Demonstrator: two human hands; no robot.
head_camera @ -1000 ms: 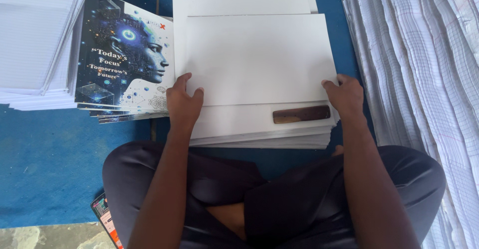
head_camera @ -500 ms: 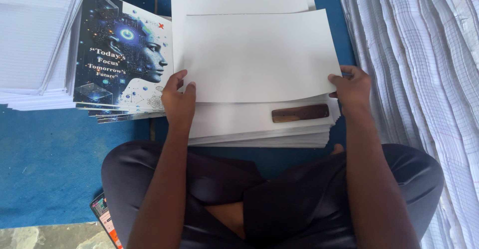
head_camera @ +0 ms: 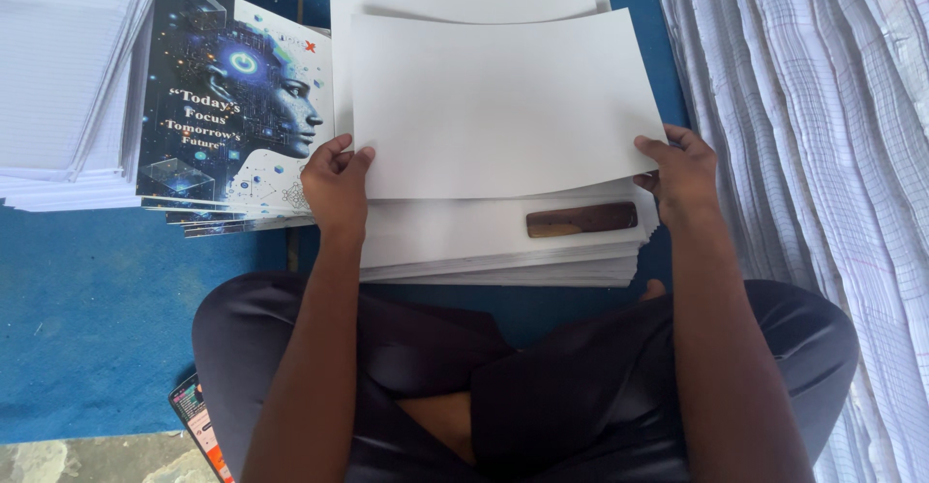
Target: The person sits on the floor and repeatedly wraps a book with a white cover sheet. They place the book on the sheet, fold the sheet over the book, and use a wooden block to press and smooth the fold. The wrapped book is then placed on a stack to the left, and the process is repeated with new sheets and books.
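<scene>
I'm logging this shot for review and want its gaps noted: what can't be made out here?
Head view only:
- White stack: its middle is hidden by the lifted sheet, held by left hand and right hand.
- Phone: cut off by the thigh and the bottom edge.
- Lined sheets: cut off by the right edge.
- Covers: lower ones are hidden by the top one.

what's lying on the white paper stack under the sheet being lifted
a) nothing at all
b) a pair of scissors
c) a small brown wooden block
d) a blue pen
c: a small brown wooden block lies on the white paper stack, just below the sheet that the left hand and right hand hold by its near corners.
</scene>
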